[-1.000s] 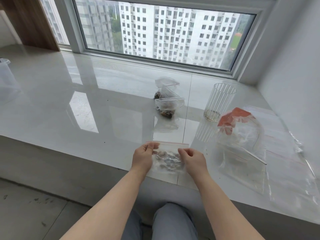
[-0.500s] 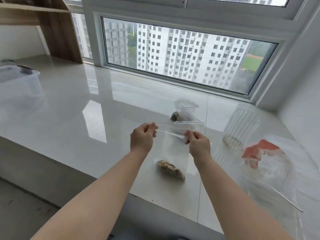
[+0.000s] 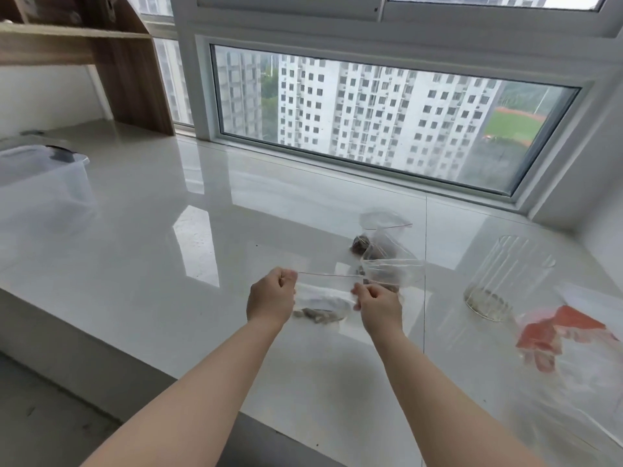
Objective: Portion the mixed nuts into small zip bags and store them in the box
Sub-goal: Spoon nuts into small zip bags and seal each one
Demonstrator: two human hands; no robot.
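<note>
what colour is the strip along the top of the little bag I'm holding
Red: a thin line along the zip bag's top edge, seen in the head view.

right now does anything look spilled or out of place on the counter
Nothing spilled. The left hand and right hand pinch a small zip bag of nuts; two filled bags lie on the counter, not in the box.

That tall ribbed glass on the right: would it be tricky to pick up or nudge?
The glass looks tall for its base, so a push near its rim might tip it. It seems nearly empty, with only a thin layer at the bottom, so probably light. Its ribs may aid grip, though it is likely breakable.
</note>
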